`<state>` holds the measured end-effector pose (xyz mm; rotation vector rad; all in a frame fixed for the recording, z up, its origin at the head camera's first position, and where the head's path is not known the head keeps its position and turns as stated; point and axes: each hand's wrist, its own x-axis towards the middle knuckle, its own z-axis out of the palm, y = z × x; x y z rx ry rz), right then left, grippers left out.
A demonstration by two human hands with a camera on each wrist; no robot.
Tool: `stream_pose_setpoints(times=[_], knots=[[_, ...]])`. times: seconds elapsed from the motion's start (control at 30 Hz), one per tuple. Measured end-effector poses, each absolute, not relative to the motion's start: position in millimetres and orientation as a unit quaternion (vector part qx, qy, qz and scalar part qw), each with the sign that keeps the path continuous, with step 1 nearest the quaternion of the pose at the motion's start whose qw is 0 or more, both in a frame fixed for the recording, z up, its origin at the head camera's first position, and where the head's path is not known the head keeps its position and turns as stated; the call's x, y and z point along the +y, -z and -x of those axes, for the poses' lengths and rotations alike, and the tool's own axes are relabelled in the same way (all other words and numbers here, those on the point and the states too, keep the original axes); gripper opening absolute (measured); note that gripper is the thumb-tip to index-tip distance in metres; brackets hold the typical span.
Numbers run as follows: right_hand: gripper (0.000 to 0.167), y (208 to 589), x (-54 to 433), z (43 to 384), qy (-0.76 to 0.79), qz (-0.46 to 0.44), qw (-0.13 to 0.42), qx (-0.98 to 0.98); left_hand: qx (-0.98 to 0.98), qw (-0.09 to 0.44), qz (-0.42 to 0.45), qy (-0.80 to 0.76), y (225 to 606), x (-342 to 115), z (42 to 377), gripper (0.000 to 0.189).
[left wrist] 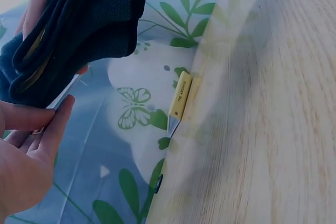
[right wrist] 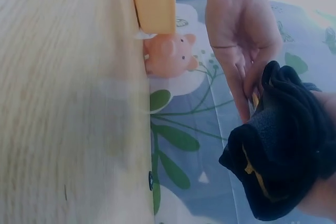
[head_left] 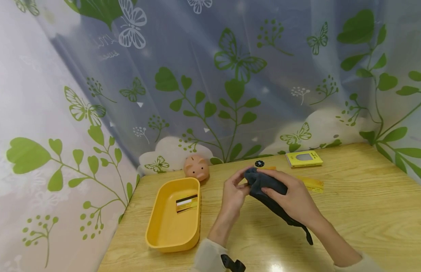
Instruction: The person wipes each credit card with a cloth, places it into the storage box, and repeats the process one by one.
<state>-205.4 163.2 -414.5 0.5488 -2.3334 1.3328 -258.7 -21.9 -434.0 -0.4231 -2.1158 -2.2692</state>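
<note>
A dark blue-black fabric pouch point(head_left: 268, 183) is held above the table, its tail and cord hanging down to the right. My right hand point(head_left: 295, 192) grips it from the right, thumb on the near side. At its other end, my left hand point(head_left: 233, 196) pinches a thin, flat, card-like piece point(left wrist: 39, 129), mostly hidden by fingers and cloth. Yellow edges show inside the folds of the pouch point(right wrist: 294, 140) in the right wrist view. Behind the hands, a yellow card point(head_left: 312, 184) lies on the table, partly covered by the right hand.
A yellow tray point(head_left: 173, 230) with cards point(head_left: 186, 204) inside stands left of my hands. Behind it sits a pink piggy bank point(head_left: 197, 167). Along the back edge are a small black round object point(head_left: 259, 163) and a yellow box point(head_left: 304, 158), before a patterned curtain point(head_left: 203, 94).
</note>
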Motion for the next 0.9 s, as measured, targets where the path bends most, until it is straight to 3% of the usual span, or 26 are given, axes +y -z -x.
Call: stream_pose_setpoints(times=[0.33,0.6,0.9], knots=[[0.049,417.7,161.8,206.6,-0.483,-0.186,0.174,-0.838,-0.685,0.007,0.145,0.714,434.6,-21.6,257.7,0.062],[0.05,418.3,166.6,209.1,-0.48,-0.17,0.184,-0.841,-0.676,-0.005,0.133,0.725,432.8,-26.8,258.7,0.054],[0.05,416.2,179.1,211.9,-0.47,-0.161,0.196,-0.846,-0.664,-0.001,0.124,0.737,430.1,-27.6,259.3,0.058]])
